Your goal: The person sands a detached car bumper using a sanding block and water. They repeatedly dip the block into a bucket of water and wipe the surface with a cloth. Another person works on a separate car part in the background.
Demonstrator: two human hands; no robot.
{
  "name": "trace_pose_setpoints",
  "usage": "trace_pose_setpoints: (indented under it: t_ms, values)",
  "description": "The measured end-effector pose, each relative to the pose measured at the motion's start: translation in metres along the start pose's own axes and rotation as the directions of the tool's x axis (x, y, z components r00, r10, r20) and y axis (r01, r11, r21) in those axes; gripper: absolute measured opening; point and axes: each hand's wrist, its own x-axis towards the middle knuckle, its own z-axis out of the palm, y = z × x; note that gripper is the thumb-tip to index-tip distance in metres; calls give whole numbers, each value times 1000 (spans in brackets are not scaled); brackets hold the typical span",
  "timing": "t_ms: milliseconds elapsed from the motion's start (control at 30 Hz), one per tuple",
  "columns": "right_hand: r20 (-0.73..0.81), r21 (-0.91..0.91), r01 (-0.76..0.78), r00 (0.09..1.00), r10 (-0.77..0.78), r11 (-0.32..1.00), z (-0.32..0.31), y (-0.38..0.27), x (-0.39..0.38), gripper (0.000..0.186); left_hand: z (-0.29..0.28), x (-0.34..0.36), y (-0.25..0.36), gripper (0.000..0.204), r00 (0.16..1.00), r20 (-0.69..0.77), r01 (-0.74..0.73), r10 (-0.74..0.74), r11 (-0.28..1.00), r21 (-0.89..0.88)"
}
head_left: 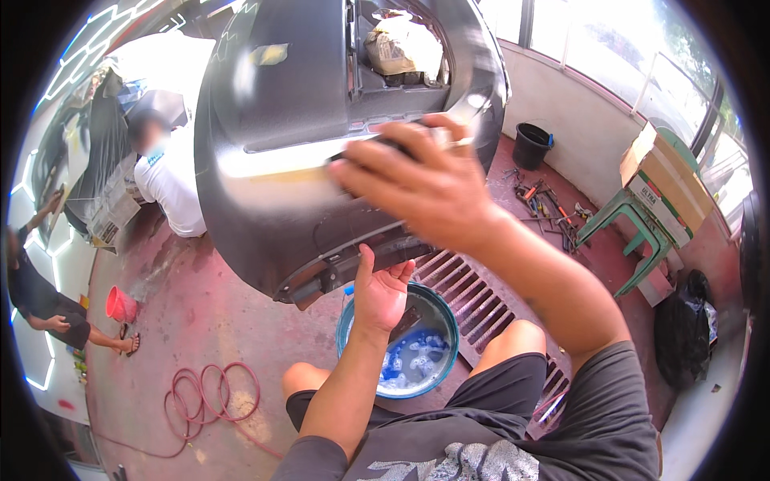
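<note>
A dark car body panel (281, 112), with a shiny whitish and yellowish patch (277, 164) across its lower part, stands in front of me. My right hand (425, 180) lies against that patch, blurred by motion. Its fingers are bent over a dark flat pad, mostly hidden beneath them. Under the panel's lower edge, my left hand (381, 297) is turned palm up, thumb apart and fingers partly stretched, touching or very near the edge. Nothing shows in its palm. Just below it, between my knees, a blue-rimmed bucket (455, 337) holds foamy bluish water.
A floor grate (473, 301) runs beside the bucket. Tools (545, 204), a black bucket (532, 146) and a green stool (622, 224) bearing a cardboard box (666, 188) are at right. Left are a red hose (192, 401), a red bucket (122, 303) and two people.
</note>
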Motion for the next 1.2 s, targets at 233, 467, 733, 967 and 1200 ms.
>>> trace_pose_setpoints:
  t_ms: [233, 467, 733, 967, 1200]
  values:
    - [11, -98, -15, 1000, 16, 995, -21, 49, -39, 42, 4, 0, -4, 45, 1000, 31, 5, -3, 999, -47]
    - [-51, -2, -24, 998, 24, 1000, 12, -13, 5, 42, 1, 1, -1, 45, 1000, 2, 22, -22, 1000, -19]
    - [-57, -39, -23, 998, 21, 999, -4, 26, -43, 40, 0, 1, -6, 47, 999, 39, 13, -11, 999, -49]
    - [-34, -18, -74, 997, 73, 997, 7, 4, -24, 43, -2, 0, 2, 46, 1000, -5, 8, -8, 1000, -18]
    - [38, 23, -474, 880, 474, 880, -40, 7, -171, 46, -14, 14, 9, 46, 997, -74, -26, 23, 999, -39]
